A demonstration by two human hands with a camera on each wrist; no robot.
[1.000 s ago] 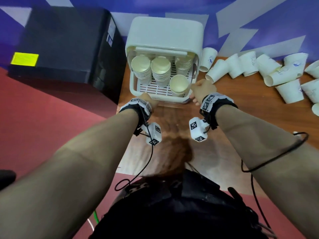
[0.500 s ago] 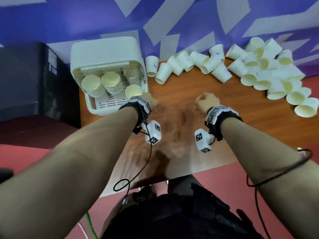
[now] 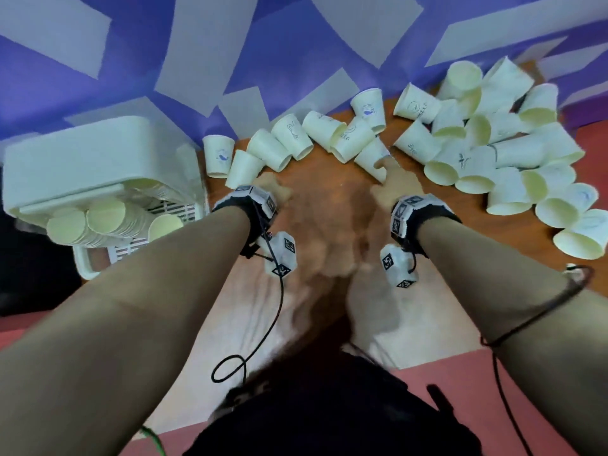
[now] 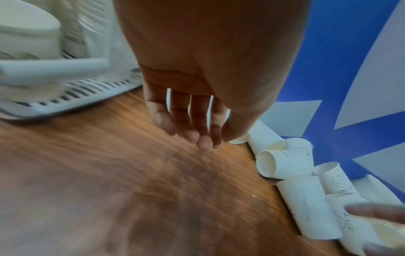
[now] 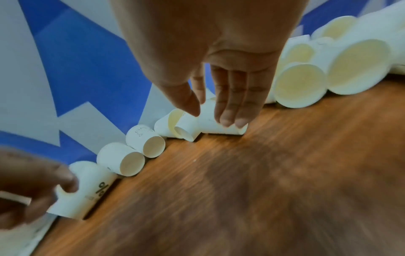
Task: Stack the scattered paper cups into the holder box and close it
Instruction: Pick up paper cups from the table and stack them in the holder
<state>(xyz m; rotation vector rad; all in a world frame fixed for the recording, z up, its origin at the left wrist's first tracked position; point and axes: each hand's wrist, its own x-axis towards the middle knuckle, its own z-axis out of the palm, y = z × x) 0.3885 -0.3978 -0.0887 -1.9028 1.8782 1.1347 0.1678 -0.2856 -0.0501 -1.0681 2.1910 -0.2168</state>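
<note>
The white holder box [image 3: 82,159] stands open at the table's left, with stacks of paper cups [image 3: 98,218] on its slatted tray [image 4: 87,90]. Scattered cups lie in a row along the wall and in a pile [image 3: 493,153] at the right. My right hand [image 3: 388,172] lays straight fingers [image 5: 230,119] over a lying cup [image 5: 219,131], its thumb spread beside it. My left hand [image 4: 203,138] hangs with straight fingers just above the wood, next to the leftmost lying cups [image 3: 243,169]. In the right wrist view its fingertips touch a cup with a "%" print [image 5: 87,188].
The wooden table [image 3: 329,205] has bare wood between my hands and its near edge. A blue and white wall [image 3: 197,60] rises right behind the cups. A black cabinet [image 3: 26,258] stands left of the box.
Both hands have left the front of the holder box and moved right to the row of cups. Their fists have opened. My view has swung to the right.
</note>
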